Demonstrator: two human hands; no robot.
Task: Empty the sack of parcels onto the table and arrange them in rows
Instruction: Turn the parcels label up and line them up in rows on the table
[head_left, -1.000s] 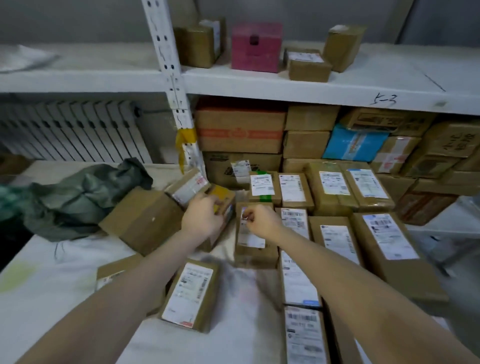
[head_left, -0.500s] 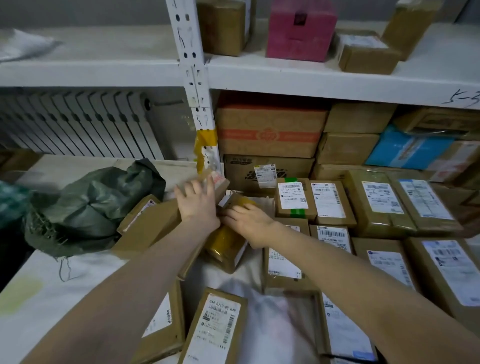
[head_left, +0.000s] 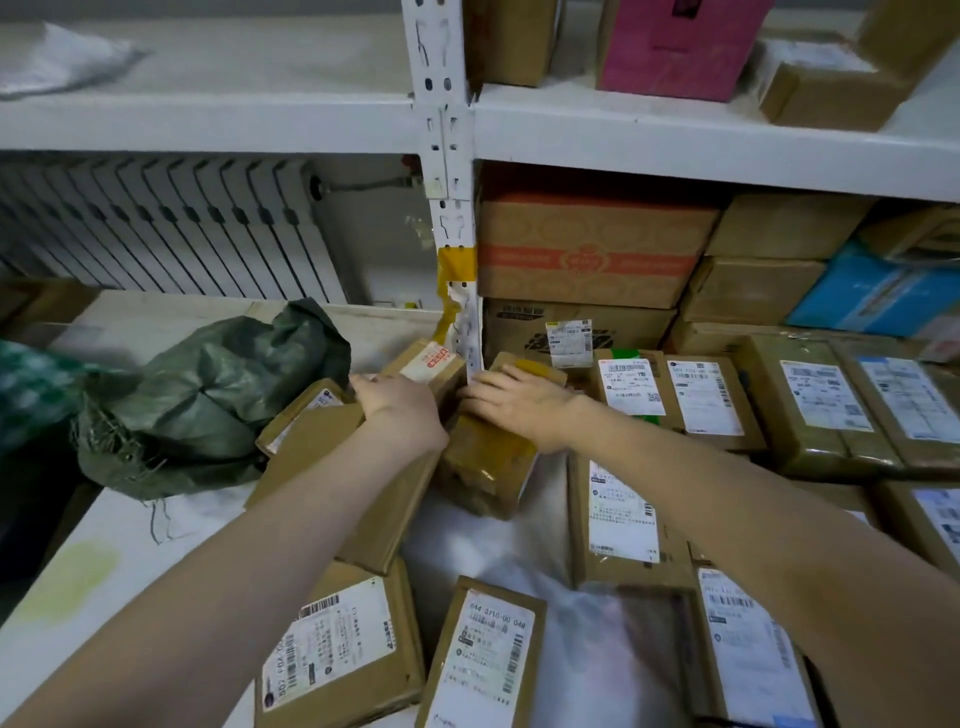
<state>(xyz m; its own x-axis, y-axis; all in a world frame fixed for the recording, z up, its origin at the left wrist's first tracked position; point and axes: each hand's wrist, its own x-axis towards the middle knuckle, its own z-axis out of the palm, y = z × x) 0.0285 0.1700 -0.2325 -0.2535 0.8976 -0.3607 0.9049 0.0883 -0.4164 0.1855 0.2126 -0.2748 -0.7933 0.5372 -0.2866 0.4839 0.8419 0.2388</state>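
Observation:
The green woven sack (head_left: 208, 400) lies crumpled and slack at the left of the white table (head_left: 93, 561). My left hand (head_left: 400, 402) grips a small brown parcel with a red-and-white label (head_left: 431, 364) near the shelf post. My right hand (head_left: 514, 397) lies flat, fingers together, on a parcel wrapped in yellow tape (head_left: 488, 462). A large plain box (head_left: 332, 467) sits under my left forearm. Labelled parcels (head_left: 701, 395) lie in rows to the right, and two labelled boxes (head_left: 483, 660) sit near the front edge.
A white upright shelf post (head_left: 452, 223) stands just behind my hands. Stacked cartons (head_left: 592, 249) fill the lower shelf at the back right. A pink box (head_left: 675, 47) and brown boxes sit on the upper shelf. A radiator (head_left: 156, 228) runs behind the table's left.
Both hands have reached farther back toward the shelf post. The left hand has carried the small labelled parcel there, and the right hand has shifted from a labelled box to the yellow-taped parcel.

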